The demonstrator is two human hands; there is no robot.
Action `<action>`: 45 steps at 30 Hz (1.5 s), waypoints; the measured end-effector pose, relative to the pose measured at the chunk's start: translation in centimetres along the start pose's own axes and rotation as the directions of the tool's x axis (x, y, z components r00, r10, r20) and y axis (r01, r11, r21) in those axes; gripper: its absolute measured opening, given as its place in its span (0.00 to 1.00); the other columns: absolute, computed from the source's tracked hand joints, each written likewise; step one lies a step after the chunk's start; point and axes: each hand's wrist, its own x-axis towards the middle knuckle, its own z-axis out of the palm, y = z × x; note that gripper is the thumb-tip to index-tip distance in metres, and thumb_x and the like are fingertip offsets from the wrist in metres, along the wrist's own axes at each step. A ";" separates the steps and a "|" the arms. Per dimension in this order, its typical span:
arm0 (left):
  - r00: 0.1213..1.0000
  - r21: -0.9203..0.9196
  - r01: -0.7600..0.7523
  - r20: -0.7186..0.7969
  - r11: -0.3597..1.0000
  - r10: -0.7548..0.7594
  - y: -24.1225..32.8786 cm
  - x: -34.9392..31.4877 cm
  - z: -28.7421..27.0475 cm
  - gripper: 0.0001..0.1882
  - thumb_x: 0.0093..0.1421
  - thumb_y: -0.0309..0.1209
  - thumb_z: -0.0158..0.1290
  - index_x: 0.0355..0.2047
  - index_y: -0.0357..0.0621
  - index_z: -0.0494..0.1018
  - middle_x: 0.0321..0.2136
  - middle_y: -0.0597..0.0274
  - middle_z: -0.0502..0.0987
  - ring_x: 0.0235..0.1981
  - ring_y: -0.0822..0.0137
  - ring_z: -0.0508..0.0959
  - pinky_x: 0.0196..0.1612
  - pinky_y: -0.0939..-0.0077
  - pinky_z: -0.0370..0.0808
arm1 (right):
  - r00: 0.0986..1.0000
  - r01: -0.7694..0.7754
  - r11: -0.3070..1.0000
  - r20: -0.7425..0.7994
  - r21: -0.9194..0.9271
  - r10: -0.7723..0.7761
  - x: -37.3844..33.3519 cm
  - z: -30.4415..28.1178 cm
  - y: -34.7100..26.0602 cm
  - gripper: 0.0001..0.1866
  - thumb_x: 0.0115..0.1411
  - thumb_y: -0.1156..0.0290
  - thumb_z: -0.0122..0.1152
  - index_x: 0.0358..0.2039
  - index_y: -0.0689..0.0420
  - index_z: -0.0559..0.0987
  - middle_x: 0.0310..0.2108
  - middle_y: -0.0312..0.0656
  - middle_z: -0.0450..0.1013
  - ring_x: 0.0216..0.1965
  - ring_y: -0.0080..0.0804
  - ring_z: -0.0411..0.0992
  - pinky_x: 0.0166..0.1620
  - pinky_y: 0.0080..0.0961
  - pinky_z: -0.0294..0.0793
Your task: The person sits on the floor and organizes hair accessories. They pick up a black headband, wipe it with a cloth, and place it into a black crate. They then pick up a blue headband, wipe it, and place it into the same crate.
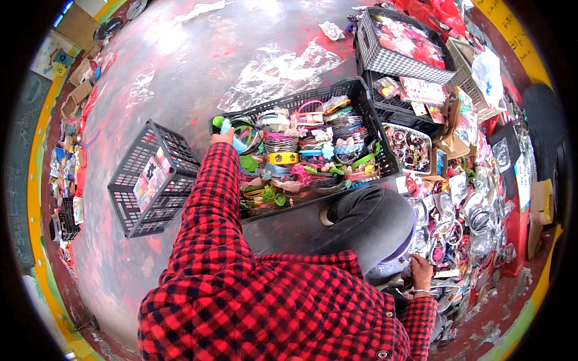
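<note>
My left hand (pixel 223 137), at the end of a red-and-black checked sleeve, reaches to the far left corner of a black plastic crate (pixel 361 96); its fingers are on a light blue headband (pixel 239 143) there. The crate is packed with colourful headbands (pixel 301 153) in rows. My right hand (pixel 420 272) is low on the right, down among a pile of packaged hair accessories (pixel 463 222); whether it grips anything is not clear. My grey-trousered knee (pixel 370 219) sits between the crate and that pile.
A smaller black crate (pixel 150 180) with a few packets lies tipped at the left. More baskets (pixel 397 54) of goods stand at the back right. Clear plastic wrap (pixel 277 72) lies on the grey, red-stained floor. Boxes and clutter line the left edge.
</note>
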 end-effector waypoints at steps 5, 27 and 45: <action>0.998 0.234 0.048 -0.059 0.971 -0.035 1.7 -1.5 0.1 0.34 0.40 0.48 0.54 0.43 0.35 0.71 0.44 0.41 0.71 0.47 0.52 0.72 0.51 0.64 0.66 | 0.995 0.092 0.995 -0.027 -0.026 -0.093 0.2 0.4 -0.4 0.11 0.52 0.70 0.56 0.35 0.60 0.78 0.29 0.46 0.76 0.29 0.30 0.75 0.34 0.24 0.71; 0.975 -0.272 0.053 0.223 0.961 0.010 0.8 -1.7 0.6 0.58 0.33 0.46 0.65 0.56 0.22 0.47 0.50 0.39 0.64 0.50 0.54 0.68 0.52 0.68 0.64 | 1.000 0.020 0.996 0.017 0.082 -0.021 0.1 0.4 -1.8 0.12 0.53 0.70 0.56 0.36 0.62 0.78 0.23 0.41 0.75 0.24 0.23 0.71 0.29 0.20 0.69; 0.968 0.172 -0.165 -0.160 0.971 0.193 0.2 -3.0 2.7 0.33 0.37 0.39 0.58 0.45 0.37 0.67 0.40 0.42 0.72 0.44 0.48 0.71 0.50 0.59 0.67 | 1.000 -0.025 0.996 0.006 0.080 0.025 -0.4 0.4 -1.2 0.13 0.53 0.69 0.55 0.36 0.63 0.77 0.21 0.40 0.74 0.23 0.22 0.70 0.27 0.19 0.68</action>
